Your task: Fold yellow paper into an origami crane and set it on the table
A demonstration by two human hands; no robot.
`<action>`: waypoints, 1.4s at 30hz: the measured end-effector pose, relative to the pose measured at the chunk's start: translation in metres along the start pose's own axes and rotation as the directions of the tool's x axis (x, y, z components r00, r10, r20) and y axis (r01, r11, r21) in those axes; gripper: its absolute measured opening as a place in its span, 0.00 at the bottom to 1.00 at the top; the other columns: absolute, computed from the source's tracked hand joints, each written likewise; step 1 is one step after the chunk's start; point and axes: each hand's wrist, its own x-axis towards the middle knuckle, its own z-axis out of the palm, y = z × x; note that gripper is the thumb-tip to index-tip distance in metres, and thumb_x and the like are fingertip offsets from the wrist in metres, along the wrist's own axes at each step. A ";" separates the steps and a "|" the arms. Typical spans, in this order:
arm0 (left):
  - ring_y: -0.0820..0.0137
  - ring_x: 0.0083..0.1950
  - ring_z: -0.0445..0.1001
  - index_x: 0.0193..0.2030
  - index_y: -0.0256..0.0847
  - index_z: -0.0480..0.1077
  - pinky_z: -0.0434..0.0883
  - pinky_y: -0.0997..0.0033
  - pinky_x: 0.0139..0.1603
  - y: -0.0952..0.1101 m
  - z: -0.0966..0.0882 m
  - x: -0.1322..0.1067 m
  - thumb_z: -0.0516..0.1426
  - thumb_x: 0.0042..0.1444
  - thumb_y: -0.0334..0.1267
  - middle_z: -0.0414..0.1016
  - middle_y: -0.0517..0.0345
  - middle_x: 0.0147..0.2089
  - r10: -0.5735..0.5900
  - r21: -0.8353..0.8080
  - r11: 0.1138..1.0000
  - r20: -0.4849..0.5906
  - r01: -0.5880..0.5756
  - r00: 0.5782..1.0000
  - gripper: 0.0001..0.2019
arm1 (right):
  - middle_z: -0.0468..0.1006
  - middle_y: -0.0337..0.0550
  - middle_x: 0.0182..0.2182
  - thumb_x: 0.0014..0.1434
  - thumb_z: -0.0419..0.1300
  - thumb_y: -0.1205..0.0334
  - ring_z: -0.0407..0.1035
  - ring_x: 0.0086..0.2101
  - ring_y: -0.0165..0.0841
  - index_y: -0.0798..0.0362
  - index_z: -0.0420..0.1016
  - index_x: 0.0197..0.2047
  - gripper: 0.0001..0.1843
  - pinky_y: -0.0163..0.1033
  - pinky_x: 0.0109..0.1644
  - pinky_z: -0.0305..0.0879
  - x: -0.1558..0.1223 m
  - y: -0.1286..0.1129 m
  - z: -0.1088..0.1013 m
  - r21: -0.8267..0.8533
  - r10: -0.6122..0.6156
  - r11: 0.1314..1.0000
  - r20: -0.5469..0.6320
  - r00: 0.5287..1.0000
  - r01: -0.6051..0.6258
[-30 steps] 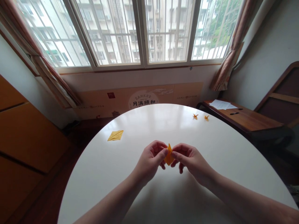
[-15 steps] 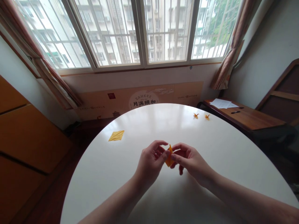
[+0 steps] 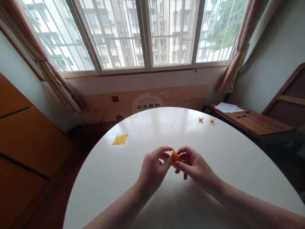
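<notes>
Between my two hands, above the white table (image 3: 102,190), is a small piece of folded orange-yellow origami paper (image 3: 175,156). My left hand (image 3: 156,163) pinches its left side with thumb and fingers, the index fingertip at the upper point. On the right side, my right hand (image 3: 192,162) holds it between thumb and index finger, the other fingers curled beneath. Fingers cover much of the paper, so its full shape is hidden. A creased yellow paper square (image 3: 120,139) lies flat toward the table's left edge.
Two small orange paper cranes, a left one (image 3: 201,120) and a right one (image 3: 212,121), stand near the far right rim. Beyond the table, a wooden bench (image 3: 267,122) carries white sheets (image 3: 229,107) and a dark slim object (image 3: 241,116). A barred window is ahead.
The folded paper has tilted, its lower end swinging to the right between my fingers. My left index finger has come against its upper point. The view has shifted slightly.
</notes>
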 end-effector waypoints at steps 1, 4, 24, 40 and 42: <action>0.66 0.33 0.80 0.45 0.42 0.76 0.73 0.72 0.32 0.001 0.000 0.000 0.61 0.58 0.39 0.82 0.55 0.33 0.004 0.002 1.000 0.008 -0.004 1.000 0.09 | 0.80 0.42 0.31 0.56 0.67 0.46 0.76 0.30 0.36 0.51 0.66 0.43 0.21 0.32 0.23 0.63 0.000 0.000 0.000 -0.017 0.002 1.000 -0.006 1.000 -0.002; 0.66 0.35 0.79 0.43 0.41 0.77 0.71 0.74 0.30 0.003 0.000 0.001 0.61 0.58 0.38 0.81 0.55 0.36 0.014 -0.001 1.000 0.023 -0.014 1.000 0.08 | 0.80 0.42 0.30 0.56 0.67 0.46 0.74 0.28 0.34 0.50 0.67 0.42 0.20 0.33 0.24 0.64 0.000 0.000 0.000 -0.101 -0.023 0.995 -0.040 0.999 0.019; 0.70 0.27 0.73 0.37 0.36 0.77 0.69 0.75 0.23 0.004 -0.002 0.006 0.60 0.56 0.40 0.79 0.52 0.30 -0.143 -0.242 0.955 0.137 0.173 0.980 0.10 | 0.78 0.40 0.31 0.61 0.62 0.58 0.69 0.27 0.31 0.49 0.67 0.44 0.10 0.35 0.29 0.65 -0.003 0.003 0.000 -0.100 -0.088 0.991 0.018 0.996 0.089; 0.70 0.30 0.72 0.45 0.35 0.75 0.70 0.76 0.23 0.002 -0.007 0.009 0.60 0.57 0.46 0.77 0.52 0.34 -0.157 -0.265 0.949 0.079 0.172 0.984 0.16 | 0.75 0.36 0.31 0.60 0.61 0.65 0.68 0.24 0.28 0.50 0.65 0.45 0.11 0.33 0.25 0.65 -0.003 0.000 -0.004 -0.005 -0.046 0.999 0.023 0.999 0.046; 0.69 0.31 0.73 0.45 0.35 0.75 0.69 0.77 0.23 0.003 -0.006 0.007 0.62 0.56 0.46 0.78 0.52 0.34 -0.160 -0.246 0.949 0.170 0.199 0.972 0.16 | 0.75 0.37 0.30 0.61 0.62 0.63 0.68 0.25 0.28 0.51 0.65 0.45 0.11 0.33 0.26 0.65 -0.003 0.000 -0.004 -0.008 -0.054 0.998 0.034 0.998 0.054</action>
